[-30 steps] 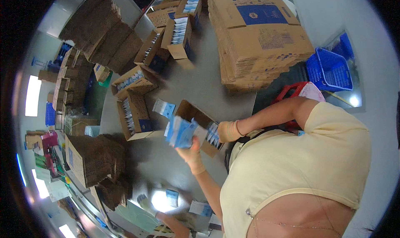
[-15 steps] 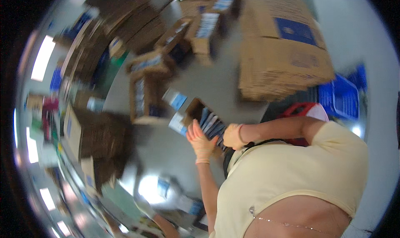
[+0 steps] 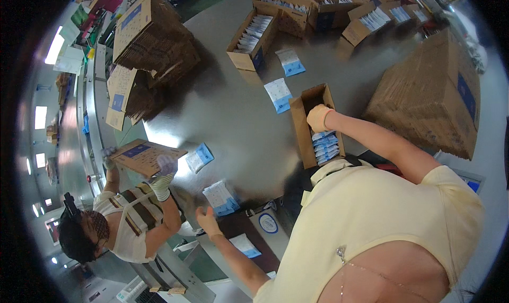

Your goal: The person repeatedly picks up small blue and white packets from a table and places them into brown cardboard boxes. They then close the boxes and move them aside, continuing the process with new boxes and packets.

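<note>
My right hand (image 3: 319, 118), in a pale orange glove, reaches over the wall of an open cardboard carton (image 3: 302, 138); its fingertips are hidden inside. White-and-blue packets (image 3: 325, 146) stand in a row in the near part of that carton. Out to the left, my left hand (image 3: 208, 222) has its fingers apart and holds nothing visible. Just beyond it, at the table's edge, lies a small pile of white-and-blue packets (image 3: 221, 198). Another packet (image 3: 245, 246) rests on a dark surface below that hand.
Loose packets (image 3: 278, 95) lie on the metal table (image 3: 228, 128). Several filled cartons (image 3: 245, 63) stand at the far side. Flattened cardboard is stacked at right (image 3: 424, 96) and left (image 3: 151, 38). A co-worker (image 3: 132, 218) at left holds a flat carton (image 3: 144, 157).
My left hand has left the carton and moved out left toward the packet pile. My right hand has shifted from the carton's near end toward its middle. The view has turned.
</note>
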Demonstrator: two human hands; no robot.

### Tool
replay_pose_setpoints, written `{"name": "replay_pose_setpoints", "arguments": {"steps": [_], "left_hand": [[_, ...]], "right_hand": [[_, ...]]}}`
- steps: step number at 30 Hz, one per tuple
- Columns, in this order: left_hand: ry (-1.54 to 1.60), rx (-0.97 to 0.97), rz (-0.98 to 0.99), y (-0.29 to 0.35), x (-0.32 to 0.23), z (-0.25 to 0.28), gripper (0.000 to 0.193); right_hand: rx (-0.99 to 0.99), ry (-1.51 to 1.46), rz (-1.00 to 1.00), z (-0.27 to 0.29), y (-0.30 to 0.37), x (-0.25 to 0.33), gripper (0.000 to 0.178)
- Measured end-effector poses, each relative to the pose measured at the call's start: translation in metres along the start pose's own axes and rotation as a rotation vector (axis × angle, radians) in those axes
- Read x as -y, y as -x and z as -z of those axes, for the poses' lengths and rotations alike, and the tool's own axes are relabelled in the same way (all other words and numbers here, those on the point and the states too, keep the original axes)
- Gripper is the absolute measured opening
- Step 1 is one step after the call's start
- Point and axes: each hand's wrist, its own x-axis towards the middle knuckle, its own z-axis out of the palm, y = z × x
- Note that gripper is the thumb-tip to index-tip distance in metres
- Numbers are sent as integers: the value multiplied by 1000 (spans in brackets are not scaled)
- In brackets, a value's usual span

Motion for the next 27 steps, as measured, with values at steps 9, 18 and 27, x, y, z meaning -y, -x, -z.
{"name": "replay_pose_setpoints", "arguments": {"steps": [9,18,27], "left_hand": [[-88,472,11,-68,-18,-111,66],[-760,-25,-1321,58,-139,-289,69],[388,426,-584,44,-218,-235,72]], "right_hand": [[-82,-174,-105,8,13,8,47],[1,-440,-114,-14,-21,2,55],[227,-490,167,-16,-27,7,39]]}}
